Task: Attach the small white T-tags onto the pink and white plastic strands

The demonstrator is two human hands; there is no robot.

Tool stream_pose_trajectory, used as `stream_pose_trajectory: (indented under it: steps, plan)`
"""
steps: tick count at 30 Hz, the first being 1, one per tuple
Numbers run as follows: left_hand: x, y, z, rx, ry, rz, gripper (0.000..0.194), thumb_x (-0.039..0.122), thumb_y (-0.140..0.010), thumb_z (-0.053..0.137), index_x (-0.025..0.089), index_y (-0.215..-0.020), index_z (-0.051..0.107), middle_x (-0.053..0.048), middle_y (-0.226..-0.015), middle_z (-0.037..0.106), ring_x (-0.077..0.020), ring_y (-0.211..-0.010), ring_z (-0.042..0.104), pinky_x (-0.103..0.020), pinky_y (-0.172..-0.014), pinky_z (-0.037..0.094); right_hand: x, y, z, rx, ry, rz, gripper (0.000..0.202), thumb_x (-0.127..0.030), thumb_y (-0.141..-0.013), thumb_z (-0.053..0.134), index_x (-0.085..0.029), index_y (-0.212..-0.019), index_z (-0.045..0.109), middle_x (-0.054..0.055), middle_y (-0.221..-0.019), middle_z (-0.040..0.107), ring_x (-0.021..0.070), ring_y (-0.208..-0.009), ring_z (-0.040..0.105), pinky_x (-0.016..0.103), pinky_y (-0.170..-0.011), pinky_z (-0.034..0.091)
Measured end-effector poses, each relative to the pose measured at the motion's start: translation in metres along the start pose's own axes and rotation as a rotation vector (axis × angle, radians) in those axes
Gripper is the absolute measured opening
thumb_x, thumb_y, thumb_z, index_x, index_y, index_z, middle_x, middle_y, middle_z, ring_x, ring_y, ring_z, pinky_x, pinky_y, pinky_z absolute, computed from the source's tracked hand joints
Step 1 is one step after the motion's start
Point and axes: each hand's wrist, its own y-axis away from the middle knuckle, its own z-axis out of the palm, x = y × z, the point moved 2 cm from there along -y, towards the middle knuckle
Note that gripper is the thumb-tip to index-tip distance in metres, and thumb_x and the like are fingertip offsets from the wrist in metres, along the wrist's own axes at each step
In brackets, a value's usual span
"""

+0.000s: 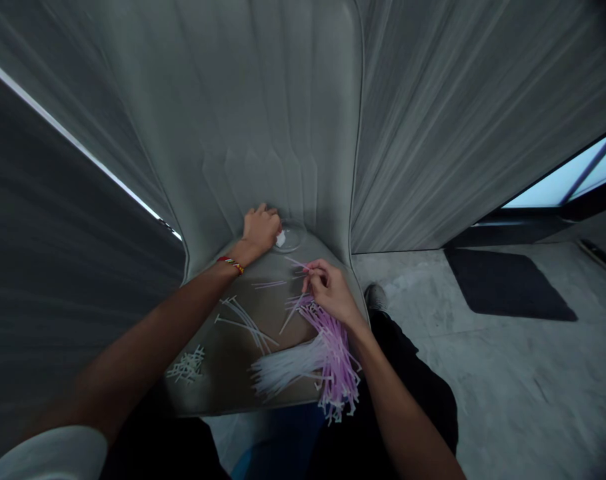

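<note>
At the back of the chair seat, my left hand reaches to the left rim of a clear round dish. Its fingers are curled and partly hidden, beside a small white piece; what they grip, if anything, cannot be made out. My right hand is closed, pinching a thin pink stick that points toward the dish. Just below this hand lies a bundle of pink sticks with small flat heads, across a bundle of whitish sticks. Two loose pink sticks rest between my hands.
Several loose white sticks with T-shaped heads lie mid-seat. Short pale pieces form a pile at the seat's front left. The grey chair has a tall backrest against panelled walls. A dark mat lies on the floor to the right.
</note>
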Motion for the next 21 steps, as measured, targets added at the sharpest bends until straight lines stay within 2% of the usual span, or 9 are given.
stream_pose_trajectory:
  steps: [6, 11, 13, 15, 18, 21]
  plan:
    - [0.000, 0.001, 0.001, 0.034, 0.089, -0.034, 0.013, 0.013, -0.082, 0.063, 0.017, -0.076, 0.074, -0.016, -0.106, 0.071, -0.0358, -0.119, 0.050, -0.046, -0.096, 0.037, -0.002, 0.000, -0.001, 0.004, 0.027, -0.002, 0.013, -0.030, -0.097, 0.045, -0.023, -0.098, 0.057, -0.002, -0.070, 0.068, 0.0146, -0.054, 0.054, 0.026, -0.056, 0.041]
    - [-0.003, 0.013, -0.014, 0.121, 0.240, -0.112, 0.006, 0.015, -0.079, 0.069, 0.017, -0.077, 0.074, -0.016, -0.108, 0.072, -0.0379, -0.119, 0.052, -0.049, -0.098, 0.038, -0.007, 0.003, -0.002, 0.006, 0.099, -0.038, 0.016, -0.026, -0.097, 0.045, -0.022, -0.101, 0.060, 0.001, -0.080, 0.074, 0.0154, -0.060, 0.058, 0.026, -0.057, 0.040]
    - [-0.008, 0.026, -0.021, 0.166, 0.329, -0.162, 0.006, 0.020, -0.081, 0.069, 0.019, -0.083, 0.075, -0.015, -0.108, 0.072, -0.0369, -0.114, 0.057, -0.048, -0.096, 0.041, -0.010, 0.004, -0.002, -0.009, 0.140, -0.055, 0.019, -0.024, -0.098, 0.045, -0.023, -0.106, 0.062, 0.001, -0.084, 0.076, 0.0151, -0.059, 0.057, 0.026, -0.058, 0.040]
    - [-0.012, 0.046, -0.026, 0.191, 0.444, -0.217, 0.010, 0.026, -0.084, 0.068, 0.021, -0.088, 0.076, -0.012, -0.100, 0.075, -0.0321, -0.100, 0.065, -0.044, -0.088, 0.047, -0.012, 0.006, -0.001, -0.021, 0.179, -0.091, 0.022, -0.021, -0.098, 0.044, -0.023, -0.109, 0.063, 0.001, -0.088, 0.077, 0.0156, -0.063, 0.059, 0.027, -0.064, 0.043]
    - [-0.015, 0.082, -0.027, 0.165, 0.646, -0.250, 0.015, 0.034, -0.083, 0.070, 0.021, -0.088, 0.075, -0.007, -0.085, 0.076, -0.0236, -0.079, 0.070, -0.034, -0.074, 0.053, -0.015, 0.007, 0.002, -0.056, 0.196, -0.150, 0.021, -0.019, -0.099, 0.044, -0.022, -0.108, 0.062, 0.001, -0.088, 0.077, 0.0177, -0.080, 0.067, 0.030, -0.081, 0.047]
    - [-0.012, 0.117, -0.028, 0.149, 0.810, -0.267, 0.024, 0.041, -0.084, 0.069, 0.018, -0.090, 0.073, -0.007, -0.084, 0.077, -0.0208, -0.075, 0.072, -0.028, -0.066, 0.054, -0.017, 0.007, 0.007, -0.100, 0.194, -0.142, 0.019, -0.020, -0.100, 0.044, -0.021, -0.108, 0.061, 0.002, -0.090, 0.076, 0.0173, -0.082, 0.068, 0.030, -0.082, 0.048]
